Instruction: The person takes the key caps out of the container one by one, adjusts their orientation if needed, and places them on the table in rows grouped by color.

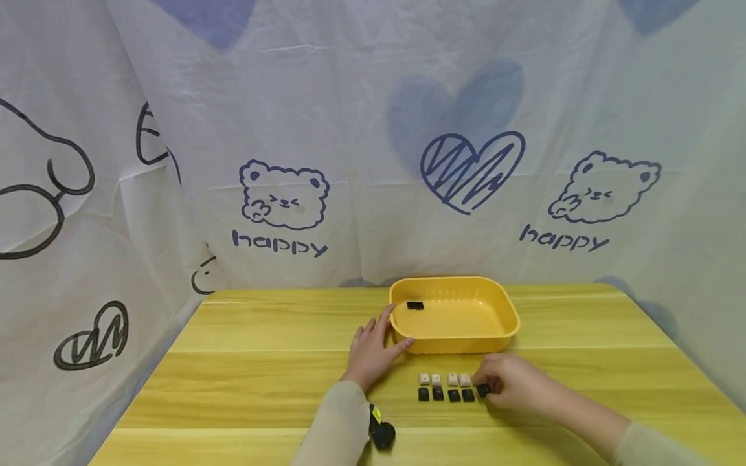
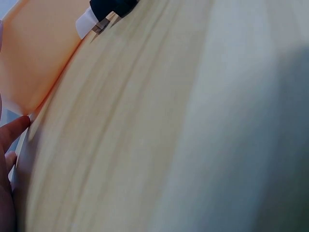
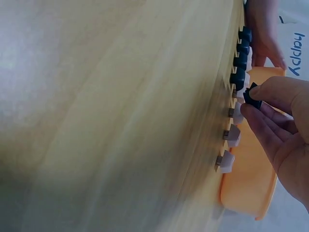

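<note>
Two rows of keycaps lie on the table: several white keycaps (image 1: 452, 379) behind and several black keycaps (image 1: 454, 395) in front. At the right end, my right hand (image 1: 513, 385) pinches one black keycap (image 3: 252, 98) between thumb and fingertips, just beside the front row. My left hand (image 1: 373, 355) rests against the left front corner of the yellow tray (image 1: 454, 345), fingers spread along its side and thumb at its front wall. Inside the tray, by its left end, are small black pieces (image 1: 415, 305), likely keycaps. The left wrist view catches only part of the left hand's fingers (image 2: 14, 131).
The wooden table (image 1: 262, 362) extends to both sides of the tray. Behind it hangs a pale curtain (image 1: 361, 213) with printed bears and hearts. A black wrist strap (image 1: 381, 433) with a round piece is on the left wrist.
</note>
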Tool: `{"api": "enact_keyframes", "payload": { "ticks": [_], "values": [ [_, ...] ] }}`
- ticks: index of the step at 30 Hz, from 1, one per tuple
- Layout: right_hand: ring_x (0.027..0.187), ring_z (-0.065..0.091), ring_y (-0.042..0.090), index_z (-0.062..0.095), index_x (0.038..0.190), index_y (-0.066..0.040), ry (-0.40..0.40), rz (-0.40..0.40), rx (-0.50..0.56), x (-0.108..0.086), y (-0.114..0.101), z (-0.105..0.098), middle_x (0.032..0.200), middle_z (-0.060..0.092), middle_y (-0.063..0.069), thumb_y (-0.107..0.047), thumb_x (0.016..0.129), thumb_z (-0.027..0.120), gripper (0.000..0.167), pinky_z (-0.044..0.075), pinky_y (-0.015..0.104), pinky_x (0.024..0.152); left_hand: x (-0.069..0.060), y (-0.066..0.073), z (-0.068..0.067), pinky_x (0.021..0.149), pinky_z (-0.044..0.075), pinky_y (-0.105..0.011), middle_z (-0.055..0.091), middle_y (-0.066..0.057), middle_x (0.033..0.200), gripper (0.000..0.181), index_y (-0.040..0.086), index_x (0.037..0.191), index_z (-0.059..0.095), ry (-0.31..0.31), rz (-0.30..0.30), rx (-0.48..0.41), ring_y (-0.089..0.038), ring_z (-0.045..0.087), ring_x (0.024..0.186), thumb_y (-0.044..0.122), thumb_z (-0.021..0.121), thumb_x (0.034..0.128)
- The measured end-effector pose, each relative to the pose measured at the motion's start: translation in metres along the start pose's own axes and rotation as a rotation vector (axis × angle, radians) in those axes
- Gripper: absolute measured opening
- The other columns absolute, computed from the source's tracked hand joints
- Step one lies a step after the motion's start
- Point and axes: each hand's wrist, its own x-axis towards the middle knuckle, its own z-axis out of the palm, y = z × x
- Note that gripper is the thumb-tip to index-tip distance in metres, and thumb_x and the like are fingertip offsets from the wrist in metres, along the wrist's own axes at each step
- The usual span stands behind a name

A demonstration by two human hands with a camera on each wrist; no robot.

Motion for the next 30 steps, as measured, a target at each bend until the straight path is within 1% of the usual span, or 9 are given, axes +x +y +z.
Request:
{"api": "enact_keyframes", "payload": {
  "ticks": [5,15,22,25,30],
  "values": [
    [0.071,0.055,0.003,0.074,0.090,-0.004,-0.007,0.007,0.007,-0.0003,0.0025,0.0051,0.083,0.061,-0.007,0.010,0.066,0.072,0.027,0.052,0.020,0.060,-0.0010,0.0011,-0.0011,0.116,0.012,-0.052,0.043,-0.010,0.150,0.083,0.033,0.155,0.024,-0.001,0.001,0.007,-0.039,0.033,0.138,0.068,0.056,0.0863],
    [0.070,0.051,0.001,0.076,0.092,-0.004,-0.029,0.069,0.022,-0.0010,0.0070,0.0089,0.082,0.057,-0.011,0.006,0.070,0.070,0.025,0.051,0.021,0.060,-0.0012,0.0019,-0.0010,0.116,0.011,-0.052,0.041,-0.009,0.151,0.084,0.033,0.155,0.023,-0.009,-0.001,0.007,-0.038,0.032,0.139,0.069,0.055,0.0864],
    [0.071,0.051,0.004,0.072,0.094,-0.010,-0.022,0.080,0.023,-0.0017,0.0053,0.0081,0.084,0.058,-0.010,0.004,0.072,0.075,0.027,0.049,0.023,0.059,-0.0003,0.0003,0.0001,0.116,0.011,-0.052,0.041,-0.008,0.151,0.084,0.035,0.155,0.022,-0.004,-0.004,0.008,-0.038,0.032,0.139,0.069,0.055,0.0860],
    [0.072,0.052,0.004,0.071,0.096,-0.010,-0.019,0.082,0.019,-0.0023,0.0056,0.0086,0.085,0.059,-0.010,0.004,0.071,0.075,0.029,0.049,0.023,0.061,-0.0004,0.0004,-0.0001,0.116,0.011,-0.052,0.041,-0.009,0.151,0.084,0.034,0.155,0.023,-0.005,-0.004,0.008,-0.038,0.032,0.139,0.069,0.055,0.0862],
    [0.075,0.053,0.004,0.070,0.097,-0.010,-0.004,0.069,-0.020,-0.0035,0.0068,0.0097,0.087,0.060,-0.011,0.000,0.071,0.079,0.029,0.051,0.024,0.064,-0.0002,0.0009,-0.0002,0.116,0.011,-0.052,0.041,-0.008,0.151,0.084,0.035,0.155,0.022,-0.007,-0.004,0.010,-0.038,0.032,0.139,0.071,0.054,0.0857]
  ]
}}
